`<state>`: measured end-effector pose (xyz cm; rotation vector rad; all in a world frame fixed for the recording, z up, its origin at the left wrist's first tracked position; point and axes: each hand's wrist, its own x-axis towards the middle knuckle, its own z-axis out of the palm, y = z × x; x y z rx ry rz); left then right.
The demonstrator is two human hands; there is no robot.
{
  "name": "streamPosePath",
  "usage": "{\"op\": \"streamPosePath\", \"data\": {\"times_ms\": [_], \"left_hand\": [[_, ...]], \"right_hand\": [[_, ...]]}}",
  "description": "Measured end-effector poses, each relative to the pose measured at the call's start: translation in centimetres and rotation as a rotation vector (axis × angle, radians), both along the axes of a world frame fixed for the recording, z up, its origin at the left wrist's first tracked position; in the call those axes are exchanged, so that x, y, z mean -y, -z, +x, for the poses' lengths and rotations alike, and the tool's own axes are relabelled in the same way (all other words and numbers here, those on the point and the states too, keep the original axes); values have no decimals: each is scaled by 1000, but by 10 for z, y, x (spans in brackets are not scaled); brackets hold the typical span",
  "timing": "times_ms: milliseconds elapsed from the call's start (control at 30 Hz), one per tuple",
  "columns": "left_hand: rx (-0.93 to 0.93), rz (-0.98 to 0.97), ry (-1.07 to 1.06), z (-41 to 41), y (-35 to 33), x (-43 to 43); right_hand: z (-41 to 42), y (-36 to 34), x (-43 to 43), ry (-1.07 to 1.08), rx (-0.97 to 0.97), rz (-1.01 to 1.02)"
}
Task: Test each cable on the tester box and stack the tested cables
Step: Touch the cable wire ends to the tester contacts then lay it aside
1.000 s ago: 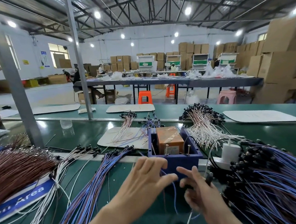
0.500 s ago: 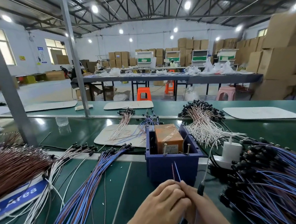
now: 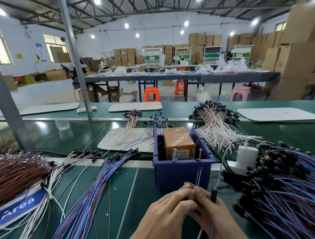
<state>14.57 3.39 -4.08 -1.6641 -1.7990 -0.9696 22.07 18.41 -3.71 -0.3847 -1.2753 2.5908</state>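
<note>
Nearest, the left hand [image 3: 167, 211] and right hand [image 3: 215, 215] meet fingertip to fingertip over the green bench [image 3: 121, 191]. The fingers of both are curled, pinching one thin blue-and-brown cable [image 3: 198, 176]. Its two ends stand up against the near wall of the tester box [image 3: 177, 175]. A black plug [image 3: 213, 193] on a white lead sits against the right hand; whether the fingers grip it cannot be told.

Near left, a blue sign [image 3: 14, 210] reads "Area", the preceding letters cut off. Fanned blue cables [image 3: 92, 185] lie beside it, with brown cables [image 3: 5, 174] further left. A large heap of blue cables with black connectors [image 3: 288, 188] fills the right.

The tester box is blue and open-topped, holding an orange block [image 3: 177, 141] whose small label is illegible. A white adapter [image 3: 246, 153] stands just to its right. Beyond lie white cables [image 3: 215, 127]. Far off are an orange stool [image 3: 151, 96] and stacked cardboard cartons [image 3: 298, 60].
</note>
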Motion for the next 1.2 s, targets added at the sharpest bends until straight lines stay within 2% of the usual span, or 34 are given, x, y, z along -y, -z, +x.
{"op": "streamPosePath", "data": {"times_ms": [200, 333, 500, 800, 933, 1200], "left_hand": [[243, -5, -172, -2, 3, 1], [319, -81, -188, -3, 5, -1], [442, -88, -175, -6, 7, 0], [605, -84, -148, -12, 14, -1], [626, -82, -140, -12, 17, -1], [735, 133, -283, -18, 14, 1]], "right_hand": [[0, 2, 6, 32, -41, 178], [2, 5, 11, 0, -44, 375], [1, 8, 11, 14, -43, 473], [-2, 12, 12, 21, -65, 549], [-4, 17, 12, 19, -115, 517], [-5, 16, 2, 267, -103, 524]]}}
